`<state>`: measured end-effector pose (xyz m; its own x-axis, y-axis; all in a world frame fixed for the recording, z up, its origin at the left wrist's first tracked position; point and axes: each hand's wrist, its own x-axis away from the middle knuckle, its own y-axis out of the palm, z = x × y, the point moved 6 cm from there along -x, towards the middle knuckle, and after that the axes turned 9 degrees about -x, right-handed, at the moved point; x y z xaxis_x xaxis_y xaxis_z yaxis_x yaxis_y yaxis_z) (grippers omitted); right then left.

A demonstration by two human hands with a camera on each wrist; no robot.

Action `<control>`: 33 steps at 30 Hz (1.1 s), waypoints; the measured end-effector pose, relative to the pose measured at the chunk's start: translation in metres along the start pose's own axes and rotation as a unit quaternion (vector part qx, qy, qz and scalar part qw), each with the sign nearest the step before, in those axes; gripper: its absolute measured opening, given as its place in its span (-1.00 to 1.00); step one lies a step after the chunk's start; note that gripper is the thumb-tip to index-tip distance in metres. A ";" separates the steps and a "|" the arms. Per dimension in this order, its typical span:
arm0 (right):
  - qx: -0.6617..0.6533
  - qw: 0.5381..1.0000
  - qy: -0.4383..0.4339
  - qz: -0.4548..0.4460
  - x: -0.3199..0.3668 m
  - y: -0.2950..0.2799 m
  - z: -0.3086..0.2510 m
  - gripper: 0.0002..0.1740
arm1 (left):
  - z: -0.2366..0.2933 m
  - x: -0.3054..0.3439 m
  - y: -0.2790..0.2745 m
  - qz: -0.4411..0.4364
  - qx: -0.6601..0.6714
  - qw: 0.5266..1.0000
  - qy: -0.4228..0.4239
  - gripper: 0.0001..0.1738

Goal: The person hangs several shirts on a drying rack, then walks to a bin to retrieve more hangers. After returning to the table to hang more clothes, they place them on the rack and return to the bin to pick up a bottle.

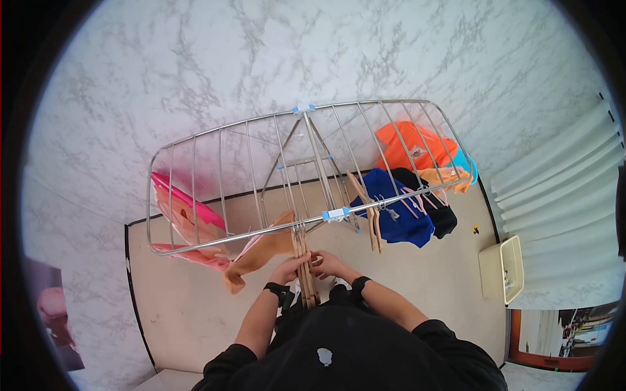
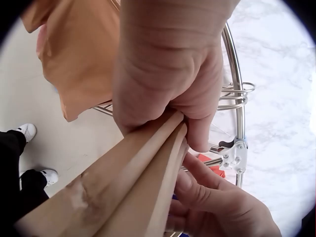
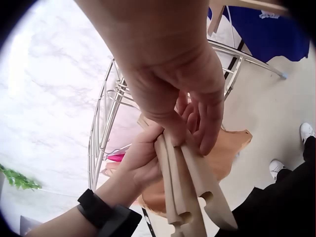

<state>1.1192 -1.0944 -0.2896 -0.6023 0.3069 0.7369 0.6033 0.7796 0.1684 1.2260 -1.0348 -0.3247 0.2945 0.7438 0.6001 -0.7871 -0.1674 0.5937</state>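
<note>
Just under the near rail of the drying rack (image 1: 261, 229), a bundle of wooden hangers (image 1: 304, 277) was held between both hands, and it reached from the rail down toward the person's body. Whether the hooks sat on the rail, I cannot tell.

The left hand (image 1: 289, 267) had its grip closed tightly round the bundle, with fingers and thumb wrapped over the wood. The right hand (image 1: 326, 262) had a looser grip: its fingers (image 3: 210, 123) were bent over the ends of the hangers and pinched them from the other side. The two hands touched each other at the bundle.

As I judge it, the step in hand was to sort the bundle and free one hanger from the others. A next move would call for a firm left grip while the right fingers draw one piece apart, without catching it on the rail.

Just beside the left hand, a tan garment (image 1: 257, 255) hung from the rail. Further along the rack hung a blue shirt (image 1: 398, 221), a black garment (image 1: 442, 218), an orange garment (image 1: 407, 146) and, at the far left, pink garments (image 1: 189, 212).

The rack stood on a pale floor (image 1: 195, 306) before a marble-patterned wall (image 1: 195, 65). A cream basket (image 1: 503, 268) lay at the right, near a white curtain (image 1: 561, 195).
</note>
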 end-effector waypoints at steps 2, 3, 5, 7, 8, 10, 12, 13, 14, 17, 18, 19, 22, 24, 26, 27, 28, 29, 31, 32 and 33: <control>0.008 1.000 0.001 0.005 0.002 0.002 0.000 -0.20 | -0.002 -0.003 -0.005 0.012 0.002 1.000 0.001 -0.51; -0.013 1.000 -0.008 0.000 0.003 0.004 0.001 -0.19 | -0.005 -0.004 -0.008 0.024 0.005 1.000 0.000 -0.51; -0.034 0.999 -0.016 -0.004 0.010 0.008 -0.002 -0.19 | 0.002 0.004 -0.001 0.038 -0.020 0.999 0.013 -0.53; -0.096 0.995 0.007 -0.026 0.016 0.012 -0.004 -0.18 | 0.008 0.008 0.003 0.054 -0.045 0.997 0.027 -0.54; -0.096 0.995 0.007 -0.027 0.019 0.013 -0.004 -0.18 | 0.009 0.009 0.004 0.047 -0.078 0.995 0.034 -0.54; -0.055 0.997 -0.035 -0.047 0.023 0.017 -0.008 -0.17 | 0.011 0.012 0.008 0.041 -0.110 0.992 0.041 -0.53; -0.054 0.997 -0.039 -0.050 0.022 0.017 -0.006 -0.18 | 0.009 0.015 0.013 0.037 -0.115 0.992 0.032 -0.53; -0.052 0.996 -0.042 -0.051 0.022 0.017 -0.005 -0.19 | 0.010 0.018 0.014 0.038 -0.115 0.992 0.030 -0.53; -0.053 0.996 -0.042 -0.051 0.021 0.017 -0.004 -0.19 | 0.012 0.019 0.015 0.032 -0.115 0.992 0.031 -0.51; -0.061 0.995 -0.057 -0.046 0.020 0.017 -0.007 -0.20 | 0.019 0.022 0.020 0.021 -0.123 0.992 0.023 -0.49; -0.048 0.996 -0.059 -0.037 0.020 0.016 -0.008 -0.20 | 0.021 0.024 0.022 0.017 -0.130 0.991 0.016 -0.49; -0.035 0.997 -0.061 -0.029 0.017 0.014 -0.006 -0.21 | 0.019 0.021 0.018 0.017 -0.130 0.991 0.016 -0.49; -0.024 0.999 -0.029 -0.010 0.004 0.012 0.002 -0.22 | 0.016 0.014 0.005 0.033 -0.147 0.988 0.035 -0.47; -0.046 0.998 -0.025 -0.036 0.000 0.014 0.002 -0.22 | 0.012 0.007 -0.004 0.034 -0.149 0.988 0.020 -0.45; -0.065 0.996 -0.023 -0.062 0.001 0.016 -0.005 -0.23 | 0.015 0.005 -0.003 0.045 -0.162 0.985 0.037 -0.46; -0.053 0.997 -0.023 -0.054 0.003 0.016 -0.006 -0.25 | 0.015 0.005 -0.003 0.056 -0.175 0.982 0.053 -0.48; -0.041 0.998 -0.024 -0.046 0.006 0.017 -0.007 -0.27 | 0.016 0.011 0.002 0.058 -0.174 0.982 0.052 -0.48; -0.042 0.998 -0.024 -0.047 0.013 0.018 -0.008 -0.27 | 0.019 0.020 0.008 0.071 -0.176 0.980 0.055 -0.51; -0.061 0.995 -0.054 -0.060 0.024 0.019 -0.014 -0.32 | 0.022 0.029 0.013 0.086 -0.176 0.979 0.057 -0.53; -0.060 0.995 -0.053 -0.062 0.026 0.020 -0.017 -0.32 | 0.022 0.030 0.014 0.077 -0.168 0.980 0.078 -0.54; -0.073 0.994 -0.055 -0.061 0.028 0.021 -0.018 -0.33 | 0.022 0.032 0.014 0.069 -0.160 0.980 0.098 -0.55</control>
<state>1.1247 -1.0795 -0.2536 -0.7247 0.2784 0.6304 0.5866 0.7292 0.3524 1.2362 -1.0277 -0.2851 0.0882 0.8432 0.5303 -0.9508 -0.0874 0.2971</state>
